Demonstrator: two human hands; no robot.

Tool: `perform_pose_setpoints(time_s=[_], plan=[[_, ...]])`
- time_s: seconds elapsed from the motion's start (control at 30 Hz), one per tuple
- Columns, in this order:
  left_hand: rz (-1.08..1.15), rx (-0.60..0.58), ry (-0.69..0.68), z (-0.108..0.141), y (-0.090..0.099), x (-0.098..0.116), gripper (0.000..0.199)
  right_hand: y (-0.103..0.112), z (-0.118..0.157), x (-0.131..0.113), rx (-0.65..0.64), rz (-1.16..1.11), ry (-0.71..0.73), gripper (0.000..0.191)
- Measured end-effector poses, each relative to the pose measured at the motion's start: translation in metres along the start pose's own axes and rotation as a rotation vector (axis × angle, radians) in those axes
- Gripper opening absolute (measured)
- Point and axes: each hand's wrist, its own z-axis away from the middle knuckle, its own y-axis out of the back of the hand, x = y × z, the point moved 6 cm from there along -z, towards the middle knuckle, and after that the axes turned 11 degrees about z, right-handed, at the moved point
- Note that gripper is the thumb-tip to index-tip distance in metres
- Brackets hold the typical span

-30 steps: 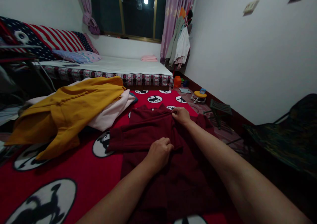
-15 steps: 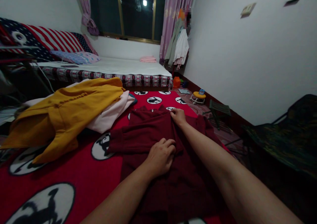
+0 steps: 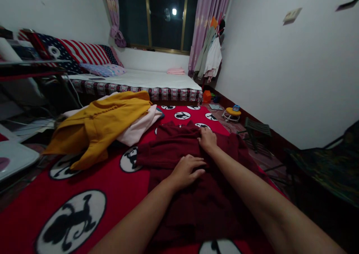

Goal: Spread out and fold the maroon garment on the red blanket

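Observation:
A dark maroon long-sleeved garment (image 3: 174, 213) lies spread on a red blanket, one sleeve (image 3: 165, 151) folded across its front. My left hand (image 3: 188, 171) rests on the cloth just below that sleeve, fingers stretched and thumb apart. Near the collar, my right hand (image 3: 208, 138) touches the upper part of the garment, its thumb and fingers slightly apart and bent over the fabric. A small pale spot marks the middle of the collar. The other sleeve, at the right, is partly behind my right forearm.
The red blanket (image 3: 112, 205) has white circles with black figures. At the left lies a mustard-yellow garment (image 3: 98, 125) on pale pink clothing (image 3: 140, 128). A bed (image 3: 157, 80) stands behind. Stools (image 3: 256, 128) and a camouflage folding chair (image 3: 331, 164) are at the right.
The view has swung left, so the scene sits further right. My right hand's pinch at the sleeve's folded edge has loosened; my left hand's fingers have straightened on the cloth.

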Motion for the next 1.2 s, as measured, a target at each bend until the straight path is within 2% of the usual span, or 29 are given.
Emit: perform_pose_setpoints(time_s=[0.07,0.13,0.2,0.23,0.27,0.33,0.4,0.47,0.53,0.63,0.7,0.77,0.87,0.93,0.97,1.07,1.13,1.2], plan=[[0.08,0.143,0.012,0.006,0.022,-0.006,0.024,0.016,0.014,-0.019,0.137,-0.028,0.099,0.036],[-0.031,0.355,0.059,0.022,0.057,-0.015,0.022,0.02,0.032,-0.033,0.179,-0.117,0.213,0.043],[-0.314,0.572,0.182,0.047,0.101,-0.024,0.021,0.008,0.049,-0.044,0.072,-0.167,0.319,0.053],[-0.466,0.635,0.286,0.06,0.121,-0.031,0.027,0.0,0.056,-0.048,-0.02,-0.166,0.359,0.057],[-0.583,0.66,0.42,0.073,0.138,-0.039,0.038,-0.008,0.061,-0.051,-0.116,-0.151,0.384,0.061],[-0.708,0.62,0.664,0.094,0.163,-0.056,0.062,-0.017,0.067,-0.057,-0.264,-0.11,0.384,0.065],[-0.73,0.542,0.798,0.105,0.174,-0.067,0.073,-0.013,0.067,-0.066,-0.28,-0.104,0.347,0.068],[-0.683,0.485,0.839,0.108,0.176,-0.074,0.067,-0.004,0.068,-0.082,-0.222,-0.154,0.366,0.068],[-0.605,0.459,0.855,0.107,0.174,-0.078,0.048,0.0,0.074,-0.101,-0.184,-0.228,0.452,0.068],[-0.447,0.494,0.842,0.106,0.178,-0.084,0.021,-0.008,0.084,-0.115,-0.215,-0.317,0.533,0.071],[-0.313,0.563,0.821,0.106,0.186,-0.088,0.02,-0.012,0.086,-0.113,-0.222,-0.425,0.508,0.069],[-0.209,0.62,0.801,0.1,0.196,-0.087,0.02,-0.01,0.084,-0.106,-0.178,-0.624,0.443,0.062],[-0.11,0.692,0.712,0.074,0.2,-0.068,0.026,0.003,0.078,-0.087,-0.067,-1.015,0.272,0.052],[0.064,0.742,0.512,0.044,0.187,-0.041,0.035,0.009,0.074,-0.071,-0.079,-1.266,0.116,0.054],[0.189,0.721,0.366,0.026,0.174,-0.024,0.041,0.009,0.071,-0.062,-0.111,-1.377,0.027,0.058],[0.418,0.362,0.095,-0.022,0.118,0.019,0.048,0.006,0.065,-0.024,-0.223,-1.581,-0.243,0.073],[0.419,0.252,0.048,-0.032,0.091,0.027,0.047,0.0,0.064,0.005,-0.284,-1.577,-0.379,0.081],[0.309,0.293,0.098,-0.027,0.081,0.015,0.044,-0.01,0.066,0.028,-0.346,-1.533,-0.477,0.075]])
